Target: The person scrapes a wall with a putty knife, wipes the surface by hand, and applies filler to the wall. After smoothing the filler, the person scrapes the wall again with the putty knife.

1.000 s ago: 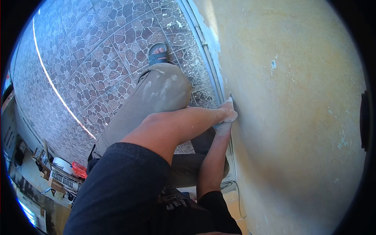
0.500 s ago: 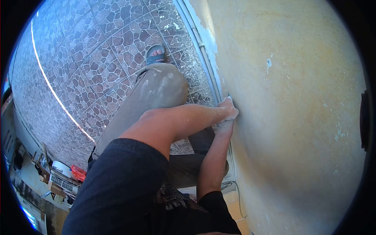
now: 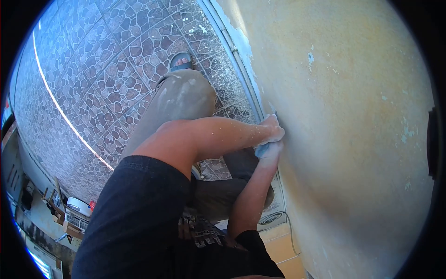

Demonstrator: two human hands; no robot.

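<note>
Both of my hands are together against the yellowish wall (image 3: 353, 121), low down near the floor edge. My left hand (image 3: 273, 128) is closed, with dusty white fingers. Past its fingertips a small dark blade edge of a scraper (image 3: 277, 113) shows against the wall; the rest is hidden in the grip. Just below, my right hand (image 3: 272, 151) is curled and touches the left one. It is coated with pale bluish dust, and what its fingers hold is hidden. Bluish-white peeled patches mark the wall.
Grey pipes (image 3: 239, 60) run along the wall's foot. Pale flakes litter the patterned tile floor (image 3: 125, 56). My bent knee (image 3: 186, 95) and sandalled foot (image 3: 181, 61) are at the left. A coiled cable (image 3: 272, 217) lies by the wall below; stacked goods stand at lower left.
My view has shifted slightly, so the wall patches appear further left. My hands stay together at the wall, and more of the right hand's bluish, dusty part shows now.
</note>
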